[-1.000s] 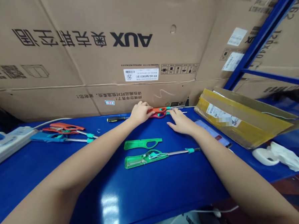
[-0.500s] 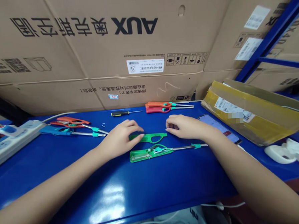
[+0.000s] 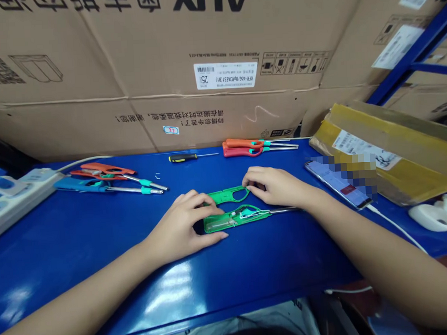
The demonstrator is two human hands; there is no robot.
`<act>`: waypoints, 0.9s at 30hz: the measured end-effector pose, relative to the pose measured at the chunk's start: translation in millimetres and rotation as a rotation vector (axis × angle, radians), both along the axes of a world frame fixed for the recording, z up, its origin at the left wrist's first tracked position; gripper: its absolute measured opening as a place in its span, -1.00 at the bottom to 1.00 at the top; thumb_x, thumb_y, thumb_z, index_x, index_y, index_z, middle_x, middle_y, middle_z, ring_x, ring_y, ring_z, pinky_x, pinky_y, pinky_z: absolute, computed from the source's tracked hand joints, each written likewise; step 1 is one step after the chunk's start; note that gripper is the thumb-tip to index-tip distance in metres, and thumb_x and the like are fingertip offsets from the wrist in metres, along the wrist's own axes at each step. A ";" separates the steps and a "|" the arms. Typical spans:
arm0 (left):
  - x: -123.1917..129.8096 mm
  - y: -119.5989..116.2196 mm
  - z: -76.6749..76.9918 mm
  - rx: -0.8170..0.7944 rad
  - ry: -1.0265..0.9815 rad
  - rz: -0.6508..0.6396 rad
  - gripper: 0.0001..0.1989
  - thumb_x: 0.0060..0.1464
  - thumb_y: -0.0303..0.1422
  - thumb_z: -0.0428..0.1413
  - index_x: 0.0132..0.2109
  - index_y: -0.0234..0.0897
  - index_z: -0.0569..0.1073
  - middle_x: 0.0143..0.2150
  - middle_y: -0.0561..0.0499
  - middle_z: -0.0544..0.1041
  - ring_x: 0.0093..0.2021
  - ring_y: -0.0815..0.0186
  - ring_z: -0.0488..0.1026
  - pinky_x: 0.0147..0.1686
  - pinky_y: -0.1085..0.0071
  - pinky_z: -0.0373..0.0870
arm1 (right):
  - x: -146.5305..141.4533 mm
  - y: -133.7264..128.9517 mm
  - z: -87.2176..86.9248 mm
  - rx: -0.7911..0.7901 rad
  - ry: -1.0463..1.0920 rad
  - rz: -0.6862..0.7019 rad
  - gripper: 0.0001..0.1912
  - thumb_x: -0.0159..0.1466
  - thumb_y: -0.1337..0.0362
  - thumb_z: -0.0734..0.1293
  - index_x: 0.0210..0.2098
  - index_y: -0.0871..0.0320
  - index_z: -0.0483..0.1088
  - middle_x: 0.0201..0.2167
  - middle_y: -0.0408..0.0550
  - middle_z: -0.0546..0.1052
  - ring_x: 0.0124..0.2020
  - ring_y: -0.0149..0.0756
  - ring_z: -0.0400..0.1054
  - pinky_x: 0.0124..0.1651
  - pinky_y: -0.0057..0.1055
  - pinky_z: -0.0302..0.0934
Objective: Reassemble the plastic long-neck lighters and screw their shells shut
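Note:
A green long-nosed lighter (image 3: 221,223) lies opened on the blue table, its inner parts and white wire exposed. My left hand (image 3: 187,222) is closed round its left end, thumb along the near edge and fingers at the far side. Just beyond it lies the loose green half-shell (image 3: 225,195) of the handle, with a finger loop at its right end. My right hand (image 3: 271,186) pinches that loop end between thumb and fingertips. The right forearm hides the tip of the lighter's metal tube (image 3: 283,210).
A screwdriver (image 3: 183,158) and red and orange lighters (image 3: 241,147) lie at the back. Blue and orange-red opened lighters (image 3: 80,184) sit left, beside a power strip (image 3: 26,198). On the right are a phone (image 3: 337,184), a taped carton (image 3: 398,153) and a white cable (image 3: 397,228).
My left hand has moved from the half-shell down to the lighter's left end and closed round it. My right hand has come in to the half-shell's loop end. The view has tilted down.

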State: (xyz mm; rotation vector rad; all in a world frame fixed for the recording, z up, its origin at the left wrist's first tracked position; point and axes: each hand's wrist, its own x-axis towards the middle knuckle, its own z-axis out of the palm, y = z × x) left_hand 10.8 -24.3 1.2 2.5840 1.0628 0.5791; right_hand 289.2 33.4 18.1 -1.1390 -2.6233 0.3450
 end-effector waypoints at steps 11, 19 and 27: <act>-24.2 5.2 26.8 0.040 0.217 -0.040 -0.79 0.11 -0.21 0.21 -0.11 -0.13 0.57 -0.18 0.04 0.59 -0.13 0.17 0.42 -0.08 0.21 0.26 | 39.2 -11.1 51.0 -0.520 -0.204 0.020 -0.72 0.13 0.04 0.48 -0.29 0.09 0.50 -0.36 -0.15 0.53 -0.36 -0.35 0.35 -0.34 -0.44 0.22; -25.3 9.0 27.6 0.006 0.223 -0.052 -0.77 0.13 -0.21 0.19 -0.08 -0.13 0.56 -0.14 0.04 0.60 -0.12 0.17 0.44 -0.05 0.23 0.27 | 40.0 -9.7 40.4 -0.477 -0.311 0.027 -0.90 0.19 0.20 0.42 -0.37 0.09 0.48 -0.38 -0.15 0.51 -0.36 -0.32 0.35 -0.31 -0.39 0.18; -25.1 7.6 26.7 -0.022 0.207 -0.052 -0.77 0.14 -0.19 0.19 -0.08 -0.13 0.55 -0.11 0.03 0.59 -0.09 0.17 0.45 -0.01 0.21 0.27 | 41.1 -13.3 40.3 -0.453 -0.319 0.012 -0.93 0.22 0.21 0.38 -0.35 0.06 0.48 -0.39 -0.17 0.53 -0.37 -0.32 0.37 -0.33 -0.39 0.18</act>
